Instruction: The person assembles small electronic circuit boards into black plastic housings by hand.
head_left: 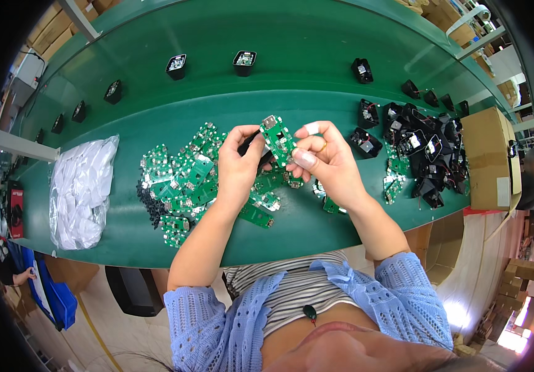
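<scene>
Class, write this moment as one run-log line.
left hand: holds black part | right hand: pinches green circuit board | nearby: loose board pile, bagged white parts, black housings

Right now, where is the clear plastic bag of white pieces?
In the head view, the clear plastic bag lies at left on the green table, left of the piled green circuit boards.

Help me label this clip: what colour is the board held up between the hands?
The board is green; it shows best in the head view.
</scene>
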Tool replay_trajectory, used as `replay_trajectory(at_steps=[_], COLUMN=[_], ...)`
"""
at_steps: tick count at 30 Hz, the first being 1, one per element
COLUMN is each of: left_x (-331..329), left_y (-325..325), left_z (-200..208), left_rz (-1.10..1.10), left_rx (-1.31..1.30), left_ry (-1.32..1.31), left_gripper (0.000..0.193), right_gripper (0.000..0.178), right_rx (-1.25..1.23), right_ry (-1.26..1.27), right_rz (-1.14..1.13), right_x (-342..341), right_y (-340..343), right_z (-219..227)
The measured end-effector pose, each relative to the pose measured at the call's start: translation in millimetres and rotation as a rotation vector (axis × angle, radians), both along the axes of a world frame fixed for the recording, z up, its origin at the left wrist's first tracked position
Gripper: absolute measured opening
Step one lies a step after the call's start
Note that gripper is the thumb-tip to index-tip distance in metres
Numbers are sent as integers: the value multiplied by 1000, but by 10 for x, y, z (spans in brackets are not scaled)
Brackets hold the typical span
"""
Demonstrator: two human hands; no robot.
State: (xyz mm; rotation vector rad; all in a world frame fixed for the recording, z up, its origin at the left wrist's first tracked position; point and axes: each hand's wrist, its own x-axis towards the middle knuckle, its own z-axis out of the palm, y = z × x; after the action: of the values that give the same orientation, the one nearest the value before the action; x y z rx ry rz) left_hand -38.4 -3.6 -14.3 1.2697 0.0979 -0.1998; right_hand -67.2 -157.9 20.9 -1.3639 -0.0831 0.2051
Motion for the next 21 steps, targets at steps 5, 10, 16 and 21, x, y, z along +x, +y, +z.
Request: replay_trajectory(at_steps=[5, 10, 16, 21], left_x=[-13, -36, -83, -65], left_y=[10, 11, -43, -11], left_z=[-12, 74, 110, 39], left_rz=[-5, -41, -66, -58], left_rx=[-17, -54, -97, -3], left_ry=[-5, -10, -24, -7], left_gripper=[11, 16, 21, 26], right_gripper=[25, 26, 26, 21], right_rx=[-38, -83, -156, -689], right_ry=[12, 48, 62, -458], right_rz=[4, 6, -37, -242], right_x=[16, 64, 84, 79], right_y=[-1, -46, -68, -12], right_z=[-14, -104, -115, -62])
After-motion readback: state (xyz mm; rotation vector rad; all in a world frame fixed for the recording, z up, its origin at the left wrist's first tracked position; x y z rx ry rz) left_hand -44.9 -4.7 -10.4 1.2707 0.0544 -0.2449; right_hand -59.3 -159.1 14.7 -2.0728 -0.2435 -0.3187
